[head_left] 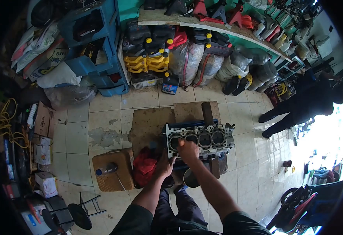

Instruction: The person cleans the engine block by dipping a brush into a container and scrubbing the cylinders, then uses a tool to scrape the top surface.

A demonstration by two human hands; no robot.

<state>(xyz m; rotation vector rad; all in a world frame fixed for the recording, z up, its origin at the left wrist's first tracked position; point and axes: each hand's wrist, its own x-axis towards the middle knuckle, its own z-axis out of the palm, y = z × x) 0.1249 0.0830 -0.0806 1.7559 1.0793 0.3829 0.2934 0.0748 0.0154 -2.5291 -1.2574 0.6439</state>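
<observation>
A metal engine block (211, 148) with four round cylinder bores lies on boards on the floor in front of me. My right hand (189, 150) is closed over the bores at its left end; what it holds, if anything, is too small to make out. My left hand (165, 165) rests at the block's lower left corner, its fingers partly hidden and indistinct. A dark wooden bar (207, 113) stands out behind the block. Just left of my left hand lies a red plastic bag (144, 167).
A woven stool (110, 181) with a bottle (107, 169) stands left. A round container (191, 178) sits below the block. Blue drawers (108, 51) and sacks line the back. A person (308, 100) in dark clothes stands at right. A motorcycle (296, 205) is lower right.
</observation>
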